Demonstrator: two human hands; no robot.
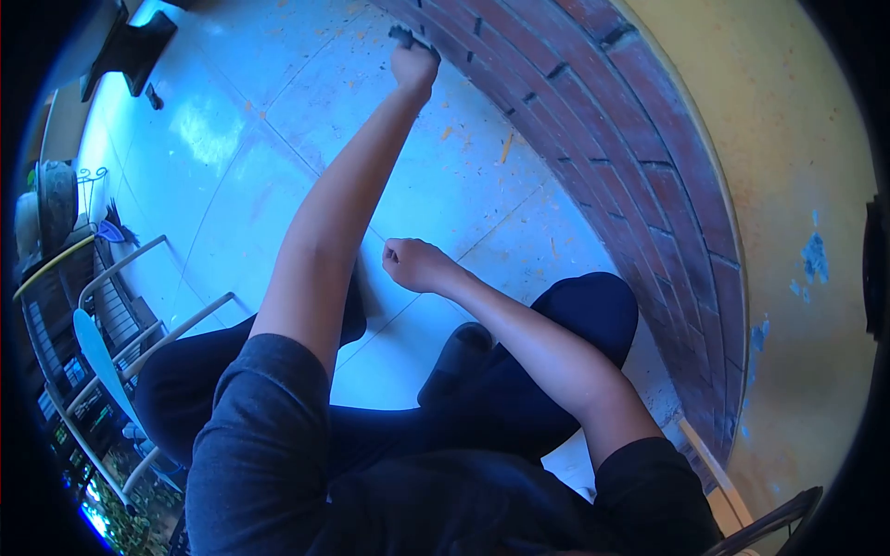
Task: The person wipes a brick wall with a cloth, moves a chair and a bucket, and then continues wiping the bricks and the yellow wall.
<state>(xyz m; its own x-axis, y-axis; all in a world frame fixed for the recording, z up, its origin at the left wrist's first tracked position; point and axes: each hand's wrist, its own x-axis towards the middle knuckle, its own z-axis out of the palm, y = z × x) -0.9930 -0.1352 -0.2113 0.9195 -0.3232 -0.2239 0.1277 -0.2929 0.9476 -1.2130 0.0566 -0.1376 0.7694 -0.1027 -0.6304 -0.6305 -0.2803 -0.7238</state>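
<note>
My left hand (414, 67) reaches far forward at the top of the view, closed around a small dark tool (408, 37) beside the foot of the brick wall (593, 120). The tool's exact shape is hard to make out. Nearer to me, my right hand (417, 265) is curled into a loose fist above the tiled floor (269, 185), with nothing visible in it. Orange and dark crumbs lie scattered on the tiles near the wall.
Both my knees are bent, with a dark shoe (456, 361) between them. A metal-framed chair (102, 361) stands at the left, near a blue dustpan (113, 232). Yellow plaster (788, 120) with peeling patches borders the bricks. A wooden piece (718, 473) is at the lower right.
</note>
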